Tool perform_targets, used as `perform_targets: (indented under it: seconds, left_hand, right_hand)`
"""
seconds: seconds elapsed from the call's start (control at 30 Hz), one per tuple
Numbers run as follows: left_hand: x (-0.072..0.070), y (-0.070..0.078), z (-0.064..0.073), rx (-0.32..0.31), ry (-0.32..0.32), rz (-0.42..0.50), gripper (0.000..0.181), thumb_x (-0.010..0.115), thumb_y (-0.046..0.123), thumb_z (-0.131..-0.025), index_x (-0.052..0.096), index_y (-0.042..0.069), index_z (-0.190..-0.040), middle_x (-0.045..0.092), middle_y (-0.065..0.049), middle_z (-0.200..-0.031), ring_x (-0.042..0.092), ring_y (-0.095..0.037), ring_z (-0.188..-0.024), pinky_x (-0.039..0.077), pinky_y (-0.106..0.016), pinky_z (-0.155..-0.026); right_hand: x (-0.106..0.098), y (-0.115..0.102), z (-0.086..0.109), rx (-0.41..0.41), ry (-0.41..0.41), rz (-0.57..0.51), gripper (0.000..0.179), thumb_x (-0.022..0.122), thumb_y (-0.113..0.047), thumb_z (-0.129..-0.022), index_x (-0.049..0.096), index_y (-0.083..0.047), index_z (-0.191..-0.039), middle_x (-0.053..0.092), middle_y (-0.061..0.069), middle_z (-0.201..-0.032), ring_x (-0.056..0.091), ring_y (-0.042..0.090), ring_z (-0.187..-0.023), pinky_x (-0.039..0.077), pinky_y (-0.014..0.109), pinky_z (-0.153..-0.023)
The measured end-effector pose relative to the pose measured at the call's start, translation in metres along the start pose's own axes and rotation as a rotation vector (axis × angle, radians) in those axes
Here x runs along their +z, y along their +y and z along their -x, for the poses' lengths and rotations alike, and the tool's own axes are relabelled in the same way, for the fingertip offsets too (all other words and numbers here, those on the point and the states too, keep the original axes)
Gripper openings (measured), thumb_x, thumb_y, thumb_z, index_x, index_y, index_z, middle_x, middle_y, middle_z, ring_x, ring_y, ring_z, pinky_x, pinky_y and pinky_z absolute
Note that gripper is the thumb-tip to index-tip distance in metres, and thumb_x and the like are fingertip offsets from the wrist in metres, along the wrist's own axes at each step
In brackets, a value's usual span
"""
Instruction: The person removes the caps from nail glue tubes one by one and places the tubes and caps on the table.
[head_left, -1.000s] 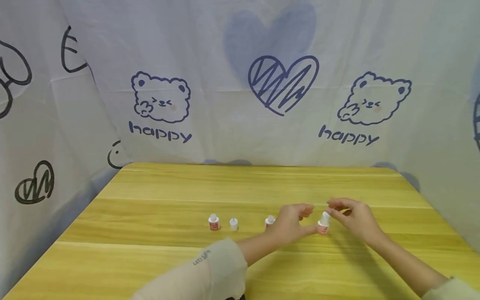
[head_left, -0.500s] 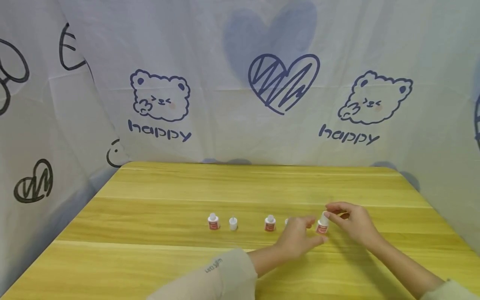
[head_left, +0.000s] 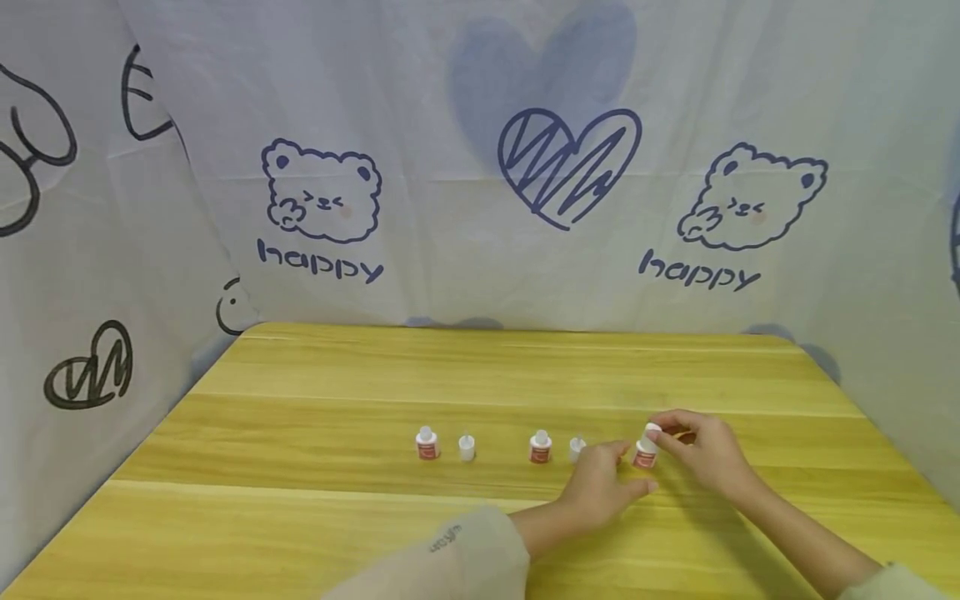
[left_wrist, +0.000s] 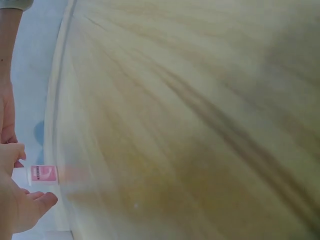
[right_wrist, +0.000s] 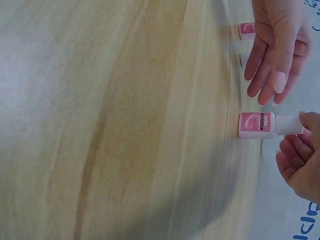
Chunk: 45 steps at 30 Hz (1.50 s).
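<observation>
Near the right side of a wood-grain table [head_left: 225,517], before a pale cloth [head_left: 450,267] printed with bears and hearts, pinches the white cap [right_wrist: 289,125] of a small pink-labelled bottle [head_left: 643,458] between thumb and fingers of the right hand [head_left: 711,452]. Holds the left hand [head_left: 598,490] just beside the same bottle, thumb and fingers parted and fairly straight, gripping nothing; leaves a visible gap there in the right wrist view. Appears to be at the cap-handling step, probably an uncapping, judging by a middle bottle [head_left: 539,448] and a far-left bottle [head_left: 427,446], with loose-looking caps [head_left: 467,451] just to their right; cannot rule out a closing. Calls next, most likely, for wrapping the left fingers around the body, steadying it, then twisting the top. Points cap end up and base down, long axis close to vertical, with a slight lean rightward in the head view; presents the label to the near side. Cannot tell whether resting fully on the wood.
</observation>
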<state>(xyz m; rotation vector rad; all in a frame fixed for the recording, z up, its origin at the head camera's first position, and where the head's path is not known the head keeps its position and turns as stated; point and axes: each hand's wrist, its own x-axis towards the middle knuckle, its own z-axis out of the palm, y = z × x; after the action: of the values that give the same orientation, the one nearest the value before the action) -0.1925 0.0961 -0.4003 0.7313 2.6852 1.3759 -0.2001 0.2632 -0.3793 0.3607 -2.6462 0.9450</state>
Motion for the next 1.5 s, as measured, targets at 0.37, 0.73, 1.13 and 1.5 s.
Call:
perform_targets:
  seconds: [0.37, 0.73, 1.13, 1.5]
  left_hand:
    - [0.011, -0.008, -0.008, 0.043, 0.077, 0.010, 0.022, 0.075, 0.013, -0.078, 0.063, 0.000, -0.090, 0.062, -0.003, -0.074, 0.051, -0.001, -0.065, 0.042, -0.011, -0.059]
    - [0.021, -0.013, -0.017, 0.092, 0.143, 0.027, 0.016, 0.073, 0.010, -0.079, 0.069, 0.006, -0.094, 0.072, -0.004, -0.090, 0.064, -0.005, -0.082, 0.048, -0.011, -0.070]
    - [0.021, -0.013, -0.027, 0.064, 0.111, 0.110, 0.011, 0.071, 0.007, -0.081, 0.071, 0.003, -0.090, 0.073, -0.006, -0.085, 0.062, 0.001, -0.074, 0.045, -0.007, -0.064]
    - [0.022, -0.017, -0.032, 0.058, 0.119, 0.167, 0.014, 0.071, 0.005, -0.079, 0.071, -0.001, -0.093, 0.073, -0.009, -0.086, 0.065, -0.004, -0.075, 0.046, -0.006, -0.064]
  right_hand:
    - [-0.003, -0.002, 0.002, 0.025, -0.016, -0.023, 0.017, 0.066, -0.011, -0.085, 0.069, 0.002, -0.096, 0.071, 0.015, -0.092, 0.059, 0.001, -0.072, 0.050, 0.017, -0.063]
    - [-0.001, -0.002, 0.003, 0.052, -0.023, -0.045, 0.017, 0.066, -0.011, -0.086, 0.069, 0.002, -0.097, 0.071, 0.016, -0.092, 0.060, 0.000, -0.071, 0.050, 0.017, -0.062]
    - [-0.001, -0.002, 0.004, 0.062, -0.030, -0.064, 0.017, 0.065, -0.011, -0.087, 0.069, 0.001, -0.098, 0.071, 0.015, -0.091, 0.059, -0.001, -0.069, 0.049, 0.018, -0.059]
    - [0.000, -0.003, 0.003, 0.034, -0.010, -0.064, 0.015, 0.066, -0.008, -0.085, 0.070, 0.001, -0.095, 0.071, 0.015, -0.088, 0.059, -0.002, -0.067, 0.049, 0.018, -0.058]
